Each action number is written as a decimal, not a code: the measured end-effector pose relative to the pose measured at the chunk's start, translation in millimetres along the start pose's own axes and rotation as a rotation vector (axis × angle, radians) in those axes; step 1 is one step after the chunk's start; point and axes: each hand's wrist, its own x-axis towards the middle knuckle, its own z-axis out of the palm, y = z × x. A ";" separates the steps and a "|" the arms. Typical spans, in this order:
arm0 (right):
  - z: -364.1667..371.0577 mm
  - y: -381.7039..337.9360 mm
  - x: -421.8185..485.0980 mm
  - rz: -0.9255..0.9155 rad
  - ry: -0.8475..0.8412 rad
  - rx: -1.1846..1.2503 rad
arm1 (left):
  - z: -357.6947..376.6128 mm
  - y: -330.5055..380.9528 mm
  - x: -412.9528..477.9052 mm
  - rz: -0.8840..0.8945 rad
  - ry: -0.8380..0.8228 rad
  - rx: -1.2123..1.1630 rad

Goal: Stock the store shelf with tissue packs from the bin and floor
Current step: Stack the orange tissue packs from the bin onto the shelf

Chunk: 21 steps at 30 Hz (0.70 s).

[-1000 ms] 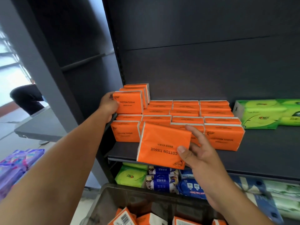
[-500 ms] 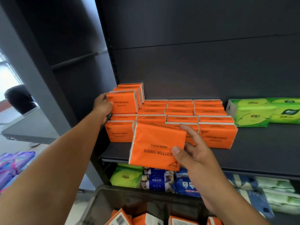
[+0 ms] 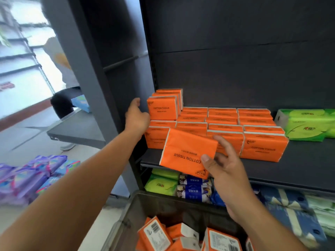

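At the front edge of the dark shelf [image 3: 299, 165], the right hand [image 3: 226, 171] grasps one orange tissue pack [image 3: 188, 153], thumb on its printed face and fingers behind, tilted so the lettering reads upside down. It hangs just ahead of the front row of orange packs [image 3: 224, 124], over the shelf lip, likely held ready until a slot is picked. Those rows lie flat and tight to make a level base, and a second tier [image 3: 164, 107] rises at the left end, so I would guess the held pack is meant for that upper layer.

The left hand [image 3: 136, 118] is open and holds nothing, fingers loosely spread, just beside the top front pack of that raised stack; whether skin touches the wrapper I cannot tell. A moment ago it was pressed against that pack's left side, squaring it up; now it has let go and eased back. The held pack has hardly shifted against the rows.

Below, the grey bin [image 3: 163, 201] holds more orange packs [image 3: 181, 236] in a jumble, so plenty is left to stock. Green packs [image 3: 306, 125] sit further right on the same shelf.
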 end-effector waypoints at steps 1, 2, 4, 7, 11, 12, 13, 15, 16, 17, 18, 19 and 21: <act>4.8 4.2 -3.9 -0.003 0.006 -0.018 | -8.0 0.4 -9.6 0.043 -0.021 0.065; 8.7 5.9 -8.0 -0.007 0.008 -0.038 | -15.1 0.2 -20.8 0.090 -0.047 0.133; 13.1 5.5 -11.9 -0.021 0.028 -0.062 | -26.1 -0.6 -43.7 0.180 -0.097 0.243; 11.5 -0.7 -7.4 -0.084 0.134 -0.092 | -39.0 -12.5 -70.5 0.272 -0.139 0.251; 14.7 -10.2 21.2 -0.152 0.244 -0.159 | -54.4 -30.0 -96.1 0.286 -0.194 0.311; 20.0 -13.5 31.6 -0.185 0.244 -0.181 | -57.0 -33.4 -101.8 0.284 -0.194 0.329; 27.3 -17.1 42.9 -0.226 0.230 -0.209 | -58.9 -37.4 -106.2 0.279 -0.196 0.341; 45.3 -24.8 68.1 -0.318 0.180 -0.260 | -61.8 -44.3 -112.1 0.279 -0.214 0.368; 54.8 -28.0 81.6 -0.355 0.164 -0.276 | -63.4 -47.0 -113.2 0.288 -0.229 0.387; 63.8 -29.9 95.1 -0.380 0.154 -0.287 | -65.2 -49.5 -113.7 0.297 -0.239 0.404; 72.3 -30.2 108.6 -0.389 0.150 -0.291 | -67.9 -51.7 -114.0 0.302 -0.243 0.415; 80.2 -28.9 121.2 -0.384 0.150 -0.288 | -70.9 -53.2 -114.3 0.305 -0.241 0.427; 92.7 -20.7 143.7 -0.361 0.156 -0.280 | -76.5 -55.6 -113.3 0.302 -0.236 0.465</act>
